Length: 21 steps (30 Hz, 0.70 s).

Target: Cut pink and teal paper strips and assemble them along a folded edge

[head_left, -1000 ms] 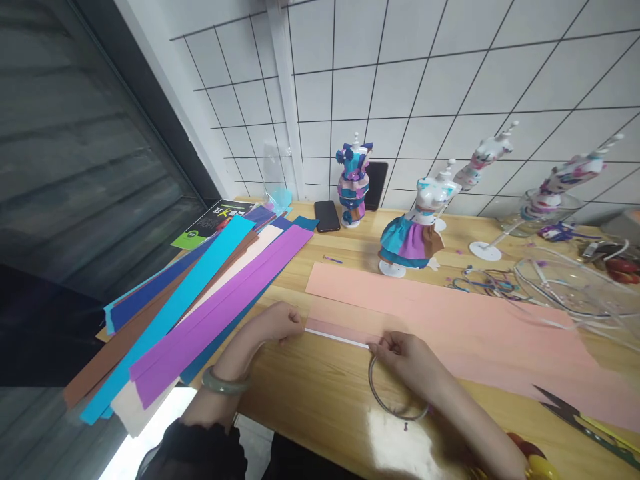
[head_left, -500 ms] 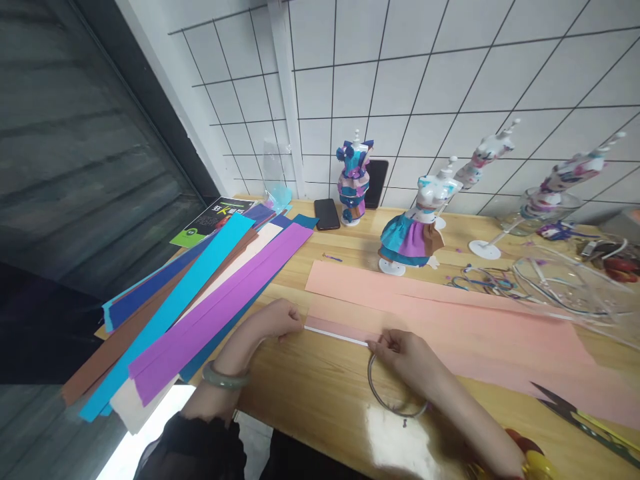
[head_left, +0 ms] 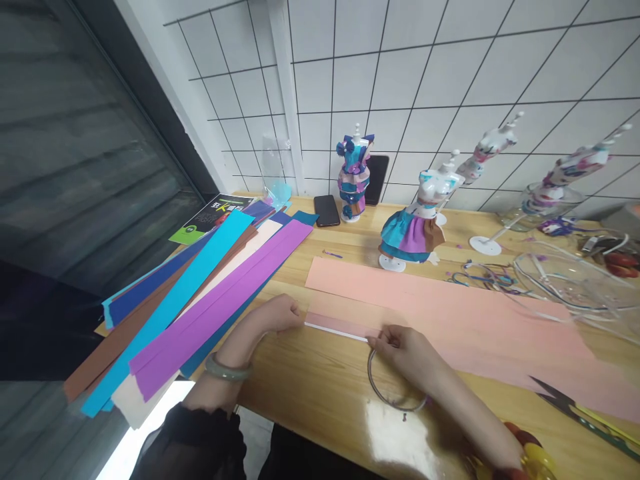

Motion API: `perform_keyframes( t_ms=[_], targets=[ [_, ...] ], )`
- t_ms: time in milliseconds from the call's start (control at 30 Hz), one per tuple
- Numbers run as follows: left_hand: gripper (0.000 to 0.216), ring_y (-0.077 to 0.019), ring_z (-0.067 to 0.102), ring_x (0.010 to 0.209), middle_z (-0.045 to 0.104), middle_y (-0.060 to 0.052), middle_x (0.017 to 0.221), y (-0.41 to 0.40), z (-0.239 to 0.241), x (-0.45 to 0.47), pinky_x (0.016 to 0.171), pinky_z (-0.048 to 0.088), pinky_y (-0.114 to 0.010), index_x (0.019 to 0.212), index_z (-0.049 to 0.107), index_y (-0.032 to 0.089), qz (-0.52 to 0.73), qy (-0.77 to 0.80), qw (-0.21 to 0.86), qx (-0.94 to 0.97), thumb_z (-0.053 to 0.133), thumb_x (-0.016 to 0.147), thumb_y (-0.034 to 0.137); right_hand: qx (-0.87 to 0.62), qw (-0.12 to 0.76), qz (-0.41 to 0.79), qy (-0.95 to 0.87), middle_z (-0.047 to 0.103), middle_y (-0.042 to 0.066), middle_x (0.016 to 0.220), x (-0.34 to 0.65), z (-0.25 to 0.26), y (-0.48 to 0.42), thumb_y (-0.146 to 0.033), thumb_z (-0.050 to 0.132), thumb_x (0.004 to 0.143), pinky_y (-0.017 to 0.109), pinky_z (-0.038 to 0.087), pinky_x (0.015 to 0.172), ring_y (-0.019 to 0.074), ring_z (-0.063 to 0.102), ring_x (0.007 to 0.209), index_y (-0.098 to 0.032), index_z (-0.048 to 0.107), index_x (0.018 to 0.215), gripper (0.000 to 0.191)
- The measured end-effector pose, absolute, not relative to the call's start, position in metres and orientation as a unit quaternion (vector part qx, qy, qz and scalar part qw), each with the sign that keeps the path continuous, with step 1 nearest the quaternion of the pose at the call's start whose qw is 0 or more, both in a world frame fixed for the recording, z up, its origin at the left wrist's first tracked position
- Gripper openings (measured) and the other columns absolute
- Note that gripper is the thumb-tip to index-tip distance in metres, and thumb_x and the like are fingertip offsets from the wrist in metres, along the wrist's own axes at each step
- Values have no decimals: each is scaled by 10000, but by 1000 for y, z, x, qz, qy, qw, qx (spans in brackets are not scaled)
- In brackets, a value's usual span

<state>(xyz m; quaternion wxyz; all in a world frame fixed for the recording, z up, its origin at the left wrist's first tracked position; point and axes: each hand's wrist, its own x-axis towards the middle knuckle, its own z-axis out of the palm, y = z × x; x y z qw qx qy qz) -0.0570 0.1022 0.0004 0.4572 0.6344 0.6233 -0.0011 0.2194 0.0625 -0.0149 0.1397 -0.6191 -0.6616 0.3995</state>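
Head view: we see the left hand (head_left: pixel 280 315) with fingers pressed together, pinching the left end of the near edge of the pink paper sheet (head_left: pixel 450 313), where a white strip (head_left: pixel 336 329) shows. The right hand (head_left: pixel 406 351) pinches that same edge further along the sheet. A wire ring (head_left: pixel 380 398) lies just beside the sheet's near edge, partly under the right hand. Coloured paper strips (head_left: pixel 200 303) fan out left of the sheet; scissors (head_left: pixel 565 403) rest at its right end.

Glossy varnished wooden table (head_left: pixel 320 400), matt pink crepe paper (head_left: pixel 450 313), thin shiny metal ring (head_left: pixel 385 393), smooth jade-like bangle (head_left: pixel 225 371)
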Motion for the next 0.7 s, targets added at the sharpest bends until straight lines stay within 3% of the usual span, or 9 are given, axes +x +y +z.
perform_keyframes(
  t_ms=[700],
  targets=[
    [83,-112,396,424,376,53,411,106,9,-53,394,284,-224,494,468,185,-31,637,464,615,496,529,254,-606,149,410,-665,469,-28,509,220,-13,65,-374,493,747,234,300,482,116,410,492,-209,410,541,277]
  ],
)
